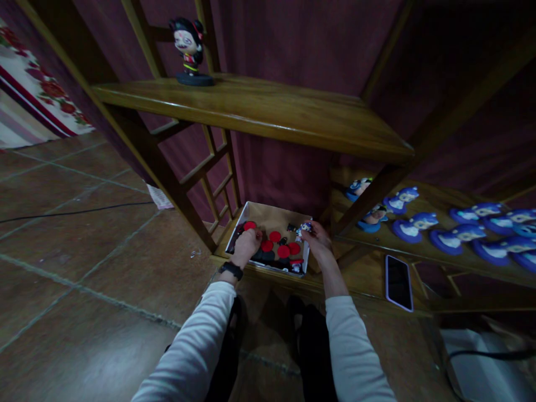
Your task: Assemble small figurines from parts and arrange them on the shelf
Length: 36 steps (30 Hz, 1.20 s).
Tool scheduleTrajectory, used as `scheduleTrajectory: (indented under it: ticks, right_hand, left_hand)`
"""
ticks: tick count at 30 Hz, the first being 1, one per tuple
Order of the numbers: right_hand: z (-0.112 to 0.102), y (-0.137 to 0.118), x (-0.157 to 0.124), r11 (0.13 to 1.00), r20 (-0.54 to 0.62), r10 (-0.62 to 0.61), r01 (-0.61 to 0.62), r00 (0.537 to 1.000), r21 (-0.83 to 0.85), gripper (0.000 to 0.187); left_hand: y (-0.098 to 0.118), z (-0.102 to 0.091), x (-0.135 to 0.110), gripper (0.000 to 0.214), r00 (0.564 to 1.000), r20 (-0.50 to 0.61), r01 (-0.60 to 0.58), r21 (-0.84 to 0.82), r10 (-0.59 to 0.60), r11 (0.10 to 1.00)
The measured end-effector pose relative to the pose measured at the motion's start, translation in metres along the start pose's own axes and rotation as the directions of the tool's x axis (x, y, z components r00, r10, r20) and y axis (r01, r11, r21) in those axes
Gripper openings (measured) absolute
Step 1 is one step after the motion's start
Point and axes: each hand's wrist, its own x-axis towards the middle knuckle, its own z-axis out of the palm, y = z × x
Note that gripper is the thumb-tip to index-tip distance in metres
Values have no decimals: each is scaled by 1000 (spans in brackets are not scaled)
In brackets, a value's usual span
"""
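A shallow white-edged cardboard box point(278, 212) rests on the low wooden shelf, holding several red discs point(275, 237), dark discs point(268, 255) and small figurines. My left hand point(247, 244) reaches into the box's left side, fingers curled together beside a red disc; what they pinch, if anything, is hidden. At the box's right edge, my right hand point(319, 240) grips a small blue-and-white figurine point(305, 228) between thumb and fingers. Another figurine point(297, 267) lies in the front right corner of the box.
Above the box runs a wooden shelf point(259, 109) bearing a black-haired figurine point(188, 50). A phone point(398, 282) lies to the right. Several blue-based figurines point(414, 226) stand on the right-hand shelf. Wooden posts point(377, 195) flank the box. A black cable point(75, 212) crosses the floor.
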Motion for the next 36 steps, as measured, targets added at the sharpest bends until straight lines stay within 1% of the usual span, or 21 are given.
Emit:
scheduleTrajectory:
  ticks: [2, 4, 6, 8, 10, 11, 13, 14, 15, 17, 18, 19, 20, 21, 23, 26, 31, 34, 36]
  right_hand:
    - [1, -2, -1, 998, 6, 51, -52, 999, 23, 34]
    - [2, -2, -2, 996, 15, 83, -83, 996, 36, 35]
    - [3, -3, -1, 994, 18, 98, -99, 995, 49, 35]
    - [5, -3, 0, 991, 25, 108, -110, 994, 77, 35]
    - [8, -3, 0, 985, 46, 117, -122, 992, 125, 35]
    - [10, -4, 0, 980, 59, 123, -130, 991, 152, 36]
    - [13, -6, -1, 968, 89, 138, -154, 986, 198, 36]
    - [15, -7, -2, 963, 103, 145, -164, 984, 214, 37]
    - [17, -8, -3, 960, 114, 148, -170, 982, 223, 37]
    - [20, -10, -5, 961, 121, 138, -162, 983, 222, 37]
    - [21, -10, -6, 965, 119, 125, -149, 985, 216, 37]
    - [23, -11, -7, 970, 118, 107, -130, 987, 207, 37]
    - [24, -11, -8, 974, 116, 86, -108, 989, 197, 36]
    - [26, -11, -9, 979, 117, 63, -84, 991, 184, 35]
    - [29, -12, -10, 989, 115, 19, -36, 993, 147, 33]
    - [32, -11, -11, 997, 108, -22, 14, 994, 76, 30]
    - [33, -9, -11, 999, 128, -44, 44, 991, 4, 30]
    - [32, -7, -11, 999, 140, -42, 44, 989, -11, 32]
    - [32, -7, -10, 999, 143, -48, 48, 989, 0, 33]
  left_hand:
    - [2, 10, 1, 25, 995, -6, -94, 68, 95, 993]
    - [6, 18, 0, 21, 984, 5, -179, 141, 180, 974]
    - [10, 22, -2, 17, 980, -1, -197, 181, 201, 963]
    - [13, 23, -3, 18, 985, -29, -165, 174, 172, 971]
    - [15, 21, -2, 20, 992, -68, -97, 106, 104, 990]
    - [16, 20, -1, 20, 994, -84, -61, 39, 64, 997]
    - [18, 18, 2, 18, 995, -94, -7, -187, -11, 982]
    - [21, 17, 3, 18, 995, -85, 14, -342, -46, 940]
    - [24, 16, 3, 19, 995, -59, 35, -503, -75, 863]
    - [31, 13, 0, 21, 993, 40, 100, -764, -109, 638]
    - [34, 11, -2, 23, 989, 101, 142, -838, -106, 527]
    - [38, 8, -5, 23, 984, 151, 178, -881, -98, 439]
    - [41, 6, -8, 24, 979, 185, 205, -906, -87, 371]
    - [43, 4, -11, 25, 975, 209, 223, -920, -80, 321]
    - [46, 0, -15, 25, 971, 229, 239, -938, -69, 250]
    - [47, -3, -18, 23, 972, 228, 233, -956, -49, 175]
    - [49, -6, -21, 27, 967, 246, 252, -964, -67, 90]
    - [49, -7, -22, 26, 963, 269, 270, -962, -33, 32]
    - [49, -6, -22, 23, 959, 283, 283, -959, -2, 9]
